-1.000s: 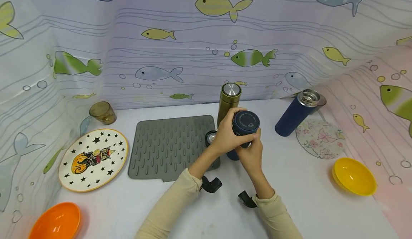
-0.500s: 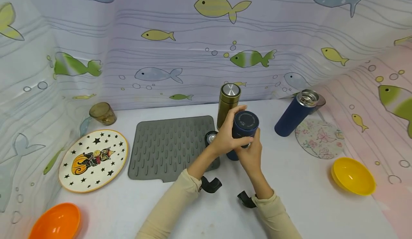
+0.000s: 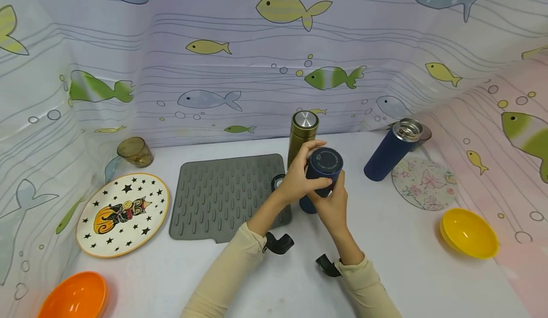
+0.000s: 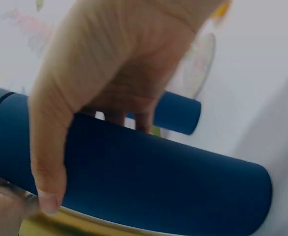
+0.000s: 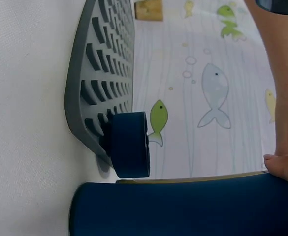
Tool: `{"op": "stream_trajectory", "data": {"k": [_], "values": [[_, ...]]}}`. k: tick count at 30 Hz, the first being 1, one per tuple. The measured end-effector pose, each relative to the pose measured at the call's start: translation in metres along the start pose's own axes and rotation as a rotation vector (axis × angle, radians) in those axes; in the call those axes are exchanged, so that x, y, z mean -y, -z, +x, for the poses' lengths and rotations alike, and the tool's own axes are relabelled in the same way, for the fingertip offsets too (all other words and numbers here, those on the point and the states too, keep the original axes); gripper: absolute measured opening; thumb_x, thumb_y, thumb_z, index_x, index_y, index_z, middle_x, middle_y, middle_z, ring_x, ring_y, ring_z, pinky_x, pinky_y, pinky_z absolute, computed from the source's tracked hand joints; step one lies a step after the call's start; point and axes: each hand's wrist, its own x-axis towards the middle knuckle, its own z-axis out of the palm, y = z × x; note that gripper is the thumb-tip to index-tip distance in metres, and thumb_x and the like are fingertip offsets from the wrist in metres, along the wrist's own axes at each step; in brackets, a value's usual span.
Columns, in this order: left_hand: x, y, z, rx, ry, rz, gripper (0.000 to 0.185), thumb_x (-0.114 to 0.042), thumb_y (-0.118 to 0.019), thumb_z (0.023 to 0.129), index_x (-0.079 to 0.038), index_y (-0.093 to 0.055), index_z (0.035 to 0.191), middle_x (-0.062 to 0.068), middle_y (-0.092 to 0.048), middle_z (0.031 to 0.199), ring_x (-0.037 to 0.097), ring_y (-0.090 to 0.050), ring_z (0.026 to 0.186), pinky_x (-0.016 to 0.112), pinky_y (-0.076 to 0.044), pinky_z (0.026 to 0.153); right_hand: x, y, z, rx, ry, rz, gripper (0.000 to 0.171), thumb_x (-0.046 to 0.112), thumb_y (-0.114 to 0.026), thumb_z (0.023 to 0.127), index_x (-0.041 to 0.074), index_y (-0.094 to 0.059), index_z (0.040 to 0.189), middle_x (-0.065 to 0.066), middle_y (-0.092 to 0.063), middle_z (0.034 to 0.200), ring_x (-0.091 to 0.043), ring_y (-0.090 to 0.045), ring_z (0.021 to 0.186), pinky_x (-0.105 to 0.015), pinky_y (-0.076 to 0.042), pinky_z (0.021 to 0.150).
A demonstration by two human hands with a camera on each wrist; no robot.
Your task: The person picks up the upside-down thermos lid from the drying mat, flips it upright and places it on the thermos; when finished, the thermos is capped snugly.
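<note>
A dark blue vacuum flask (image 3: 307, 205) stands on the table in the head view, its lid (image 3: 326, 160) dark on top with a ring of print. My left hand (image 3: 295, 180) grips it up at the lid, thumb across the front and fingers round the far side. Lower down, my right hand (image 3: 336, 206) holds the body. The left wrist view shows a thumb (image 4: 49, 162) wrapped over the flask just below the lid's seam. A loose blue lid (image 5: 129, 145) lies at the mat's edge, its inner side up in the head view.
Close behind stands a gold flask (image 3: 303, 135). To the right are an uncapped blue flask (image 3: 383, 159), a floral round board (image 3: 424, 185) and a yellow bowl (image 3: 468, 232). On the left lie a grey mat (image 3: 227, 199), a plate (image 3: 124, 216), an amber cup (image 3: 135, 151) and an orange bowl (image 3: 74, 296).
The print on the flask's top has turned clockwise, and more blue shows below it between my hands. Both hands stay in nearly the same place.
</note>
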Motion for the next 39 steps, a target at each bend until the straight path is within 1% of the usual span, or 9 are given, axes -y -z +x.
{"op": "stream_trajectory", "data": {"k": [5,8,10,14,18,23,28,32,39], "values": [[-0.001,-0.004,-0.001,-0.051,-0.007,0.162,0.086,-0.018,-0.081,0.078,-0.006,-0.032,0.147,0.014,-0.038,0.149,0.025,-0.043,0.133,0.039,-0.039,0.111,-0.001,0.001,0.0,0.003,0.025,-0.002,0.062,-0.008,-0.076,0.076,-0.003,-0.045,0.13,-0.022,-0.064,0.115,-0.032,-0.062,0.106,-0.04,-0.048,0.088],[0.0,-0.002,0.0,-0.041,-0.033,0.093,0.08,-0.017,-0.077,0.08,-0.004,-0.033,0.146,0.018,-0.043,0.146,0.029,-0.048,0.129,0.04,-0.041,0.11,0.0,0.0,0.0,0.009,0.018,-0.005,0.065,-0.004,-0.078,0.077,-0.002,-0.044,0.132,-0.021,-0.064,0.118,-0.033,-0.062,0.109,-0.044,-0.049,0.089],[0.0,-0.001,0.0,-0.021,-0.025,0.041,0.088,-0.036,-0.078,0.081,-0.006,-0.03,0.149,0.015,-0.04,0.151,0.027,-0.042,0.136,0.043,-0.036,0.114,0.001,0.0,0.0,0.009,0.001,0.0,0.067,-0.001,-0.08,0.077,-0.002,-0.043,0.133,-0.021,-0.063,0.119,-0.032,-0.061,0.111,-0.042,-0.048,0.091],[-0.002,-0.001,0.0,-0.036,0.007,0.088,0.094,-0.038,-0.082,0.078,-0.011,-0.029,0.15,0.011,-0.04,0.15,0.023,-0.04,0.138,0.042,-0.037,0.113,0.001,0.0,0.001,0.011,-0.014,0.007,0.066,-0.003,-0.081,0.076,-0.003,-0.044,0.131,-0.022,-0.064,0.117,-0.033,-0.061,0.111,-0.042,-0.047,0.092],[-0.002,0.0,0.001,0.0,-0.04,-0.003,0.082,-0.006,-0.072,0.079,-0.002,-0.029,0.148,0.02,-0.041,0.149,0.03,-0.041,0.137,0.04,-0.038,0.113,0.001,0.001,0.0,0.022,-0.022,0.006,0.069,-0.001,-0.08,0.078,0.0,-0.041,0.136,-0.022,-0.063,0.121,-0.035,-0.061,0.114,-0.048,-0.048,0.094],[-0.003,0.002,0.0,-0.002,-0.017,0.048,0.08,-0.012,-0.077,0.08,-0.002,-0.034,0.146,0.018,-0.041,0.147,0.026,-0.045,0.132,0.034,-0.04,0.11,0.002,0.001,0.0,0.024,-0.018,0.02,0.069,-0.002,-0.08,0.078,0.0,-0.042,0.135,-0.021,-0.063,0.123,-0.034,-0.06,0.115,-0.049,-0.047,0.094],[0.0,0.004,0.0,0.022,-0.056,-0.067,0.079,-0.014,-0.07,0.08,0.002,-0.032,0.147,0.023,-0.041,0.147,0.034,-0.044,0.134,0.044,-0.037,0.113,0.004,0.0,0.0,0.033,-0.046,0.024,0.074,0.002,-0.082,0.078,0.001,-0.04,0.139,-0.022,-0.06,0.127,-0.035,-0.058,0.119,-0.048,-0.045,0.098],[-0.001,0.003,-0.001,-0.011,-0.041,0.057,0.089,-0.024,-0.077,0.08,-0.005,-0.029,0.151,0.016,-0.04,0.149,0.026,-0.041,0.136,0.038,-0.036,0.114,0.017,0.001,0.0,0.034,-0.035,0.023,0.07,-0.005,-0.079,0.079,-0.007,-0.04,0.136,-0.029,-0.058,0.125,-0.042,-0.057,0.118,-0.053,-0.045,0.098],[-0.003,0.001,-0.003,0.012,-0.027,0.05,0.084,-0.012,-0.073,0.079,-0.004,-0.029,0.15,0.019,-0.04,0.148,0.03,-0.043,0.134,0.043,-0.037,0.113,0.028,0.002,-0.001,0.031,0.005,0.018,0.064,-0.012,-0.074,0.078,-0.011,-0.04,0.132,-0.031,-0.06,0.119,-0.044,-0.058,0.113,-0.051,-0.046,0.093]]}}
